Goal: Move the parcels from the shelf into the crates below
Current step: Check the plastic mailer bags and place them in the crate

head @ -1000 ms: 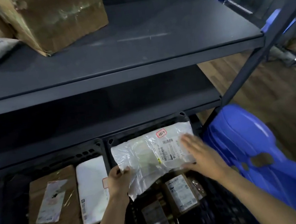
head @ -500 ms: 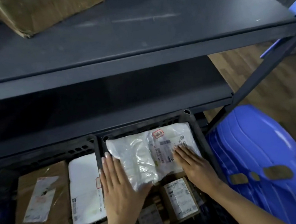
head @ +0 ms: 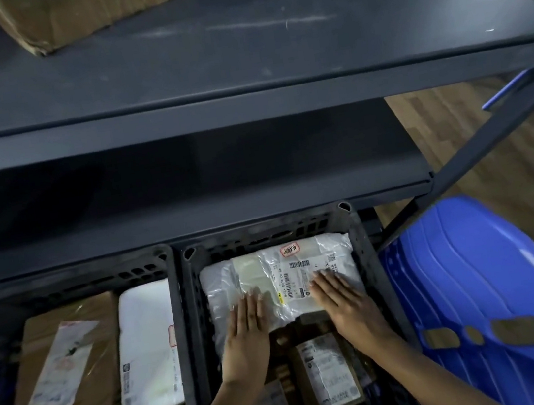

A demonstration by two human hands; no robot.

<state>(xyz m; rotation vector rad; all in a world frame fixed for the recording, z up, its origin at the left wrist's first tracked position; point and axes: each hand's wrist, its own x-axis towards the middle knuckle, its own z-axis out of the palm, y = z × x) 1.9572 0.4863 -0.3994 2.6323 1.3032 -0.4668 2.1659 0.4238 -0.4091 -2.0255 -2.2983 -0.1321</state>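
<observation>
1. A white plastic parcel with a barcode label and a red-edged sticker lies flat in the far half of the right crate, on top of smaller brown parcels.
2. The left hand rests palm down on the near left part of that parcel, fingers straight and close together, gripping nothing.
3. The right hand lies palm down on the parcel's near right part, over the edge of the label, fingers flat and slightly spread, also gripping nothing.
4. The parcel extends beyond both hands toward the crate's far wall, and its middle shows between them.
5. Nearer the person, between the forearms, a brown labelled parcel sits lower in the same crate.
6. The left crate, touching the right one, holds a brown cardboard parcel and a white padded mailer side by side.
7. On the dark shelf above, a cardboard box stands at the far left.
8. A blue plastic chair stands just right of the crates.
</observation>
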